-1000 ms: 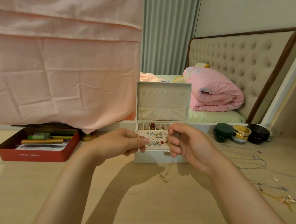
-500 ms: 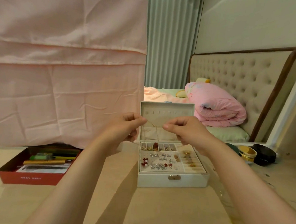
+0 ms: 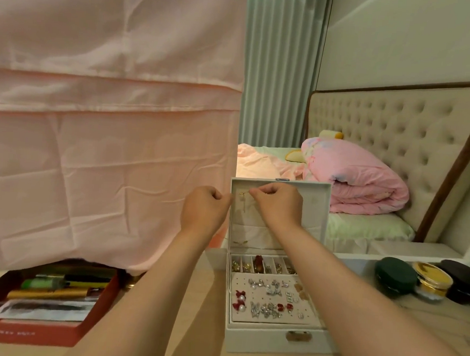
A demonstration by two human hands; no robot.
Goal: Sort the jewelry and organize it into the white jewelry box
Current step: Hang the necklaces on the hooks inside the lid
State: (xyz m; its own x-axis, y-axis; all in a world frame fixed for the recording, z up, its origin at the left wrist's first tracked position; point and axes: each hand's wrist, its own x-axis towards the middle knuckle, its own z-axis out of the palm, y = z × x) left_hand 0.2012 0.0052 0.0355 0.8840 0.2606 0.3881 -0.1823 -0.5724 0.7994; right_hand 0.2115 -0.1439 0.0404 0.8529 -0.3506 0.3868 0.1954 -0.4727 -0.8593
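White jewelry box [image 3: 273,342] stands open on a pale wooden table [image 3: 204,294], its latch facing the viewer. Its padded tray holds silver and red earrings [image 3: 267,307], with a row of small compartments [image 3: 258,264] behind. Against the upright lid [image 3: 315,210], both hands are raised. The left hand [image 3: 203,211] and right hand [image 3: 279,205] each pinch a thin gold necklace [image 3: 245,199] between curled fingertips, the chain hanging down inside the lid. A red tin [image 3: 34,333] sits left, three round pots [image 3: 432,279] right. Beyond, a pink quilt [image 3: 357,182] lies on a bed.
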